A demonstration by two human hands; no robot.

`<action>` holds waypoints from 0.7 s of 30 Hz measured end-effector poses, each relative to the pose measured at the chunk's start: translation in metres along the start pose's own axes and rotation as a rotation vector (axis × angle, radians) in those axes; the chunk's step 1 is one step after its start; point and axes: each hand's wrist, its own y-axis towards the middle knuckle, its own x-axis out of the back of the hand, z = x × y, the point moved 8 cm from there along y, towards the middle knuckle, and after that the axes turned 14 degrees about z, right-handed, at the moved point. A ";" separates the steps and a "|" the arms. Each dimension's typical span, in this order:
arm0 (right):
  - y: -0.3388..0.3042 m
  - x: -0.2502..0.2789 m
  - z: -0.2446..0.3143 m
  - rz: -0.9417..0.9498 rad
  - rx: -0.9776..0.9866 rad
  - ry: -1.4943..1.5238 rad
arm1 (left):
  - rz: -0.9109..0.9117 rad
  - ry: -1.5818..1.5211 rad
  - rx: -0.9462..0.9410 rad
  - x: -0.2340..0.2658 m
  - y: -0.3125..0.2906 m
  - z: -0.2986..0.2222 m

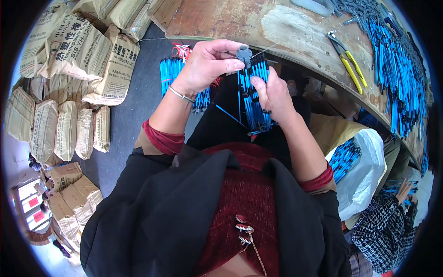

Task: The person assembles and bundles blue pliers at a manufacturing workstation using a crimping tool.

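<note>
Grey plastic cap (244,54): pinched between thumb and fingers of the left hand (207,64), held over the lap, just off the workbench (295,37) edge. Bundle of blue rods (253,94): clamped in the closed right hand (274,94), top ends touching the cap. Finished blue rods (397,69): heaped along the workbench's far right edge, judged many done. More are kept in a white bag (364,171). Yellow-handled pliers (348,62): lying unused on the workbench.

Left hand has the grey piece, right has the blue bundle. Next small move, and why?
Probably press the grey plastic piece down onto the bundle of blue rods: the left hand pinches it right at the bundle's top end, while the right hand steadies the rods below.
</note>
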 end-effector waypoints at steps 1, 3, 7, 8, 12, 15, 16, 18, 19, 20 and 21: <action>-0.002 -0.001 0.001 -0.011 -0.026 -0.056 | 0.005 -0.005 0.023 0.000 -0.001 0.001; -0.003 0.000 0.001 -0.024 -0.052 -0.112 | 0.019 -0.017 0.070 -0.001 -0.002 0.004; -0.003 0.003 0.002 -0.003 0.074 -0.019 | 0.069 0.018 -0.022 -0.003 -0.003 0.001; -0.002 0.000 0.000 0.043 0.081 0.051 | 0.070 0.016 -0.019 -0.003 -0.004 0.001; 0.004 -0.001 -0.003 0.186 0.098 0.224 | 0.099 0.018 0.033 -0.006 -0.004 -0.002; 0.004 0.001 -0.001 0.285 0.103 0.289 | 0.206 0.182 -0.064 -0.016 0.000 -0.012; 0.004 -0.001 0.000 0.320 0.112 0.313 | 0.211 0.177 -0.060 -0.018 -0.001 -0.011; 0.006 -0.004 0.003 0.393 0.140 0.354 | 0.185 0.212 -0.050 -0.018 -0.003 -0.012; 0.007 -0.004 0.003 0.390 0.142 0.350 | 0.170 0.233 -0.048 -0.018 -0.003 -0.013; 0.005 -0.004 0.002 0.356 0.135 0.343 | 0.172 0.235 -0.052 -0.018 -0.002 -0.012; 0.004 -0.004 0.001 0.324 0.127 0.337 | 0.143 0.201 -0.060 -0.017 -0.003 -0.009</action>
